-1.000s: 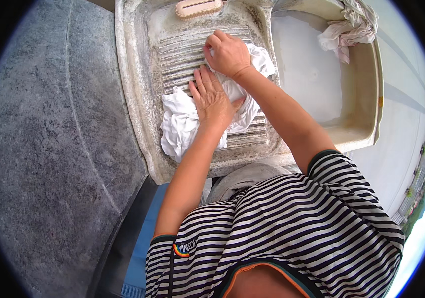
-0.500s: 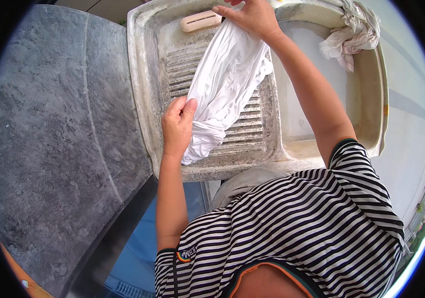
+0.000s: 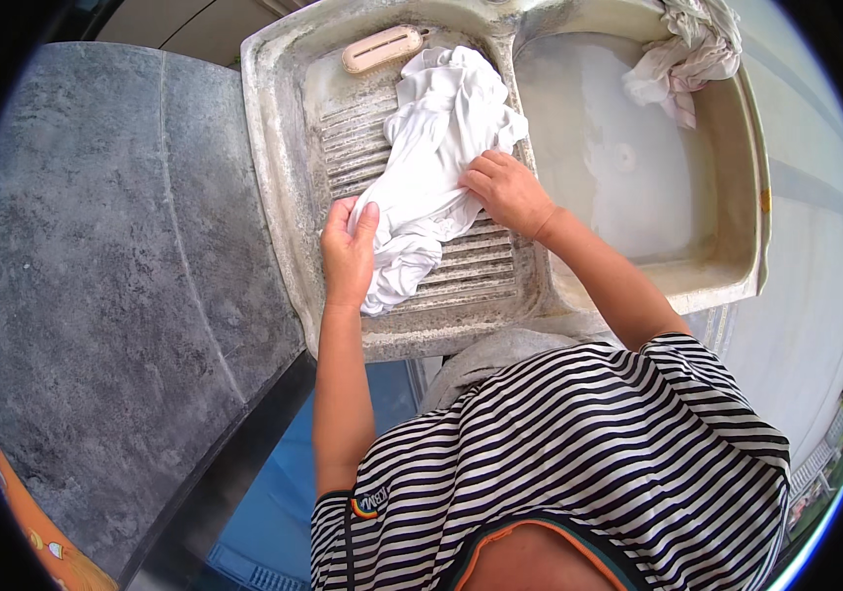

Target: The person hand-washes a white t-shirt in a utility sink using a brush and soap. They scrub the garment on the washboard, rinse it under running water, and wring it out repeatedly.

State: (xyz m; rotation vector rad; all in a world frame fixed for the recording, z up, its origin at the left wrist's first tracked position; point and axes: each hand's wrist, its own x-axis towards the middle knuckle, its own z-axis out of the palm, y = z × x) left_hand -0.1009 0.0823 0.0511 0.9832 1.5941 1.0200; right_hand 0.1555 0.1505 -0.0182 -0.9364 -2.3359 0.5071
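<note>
A wet-looking white cloth, perhaps a garment, lies bunched across the ribbed washboard of a stone laundry sink. My left hand grips its near left side, thumb on top and fingers beneath. At the cloth's right edge, my right hand has its fingers curled and pinched into the fabric. The cloth's far end rests loosely on the ribs, close to a beige scrubbing brush on the ledge. Its near end is crumpled beside my left hand.
Right of the washboard is a basin with cloudy water. More wet, pale cloth hangs over its far right corner. A dark grey stone counter adjoins the sink on the left. Something orange shows at the lower left.
My right hand has come down from the cloth's far end to its right middle edge. The stretched far end has dropped into a heap on the washboard. My left hand keeps its grip.
</note>
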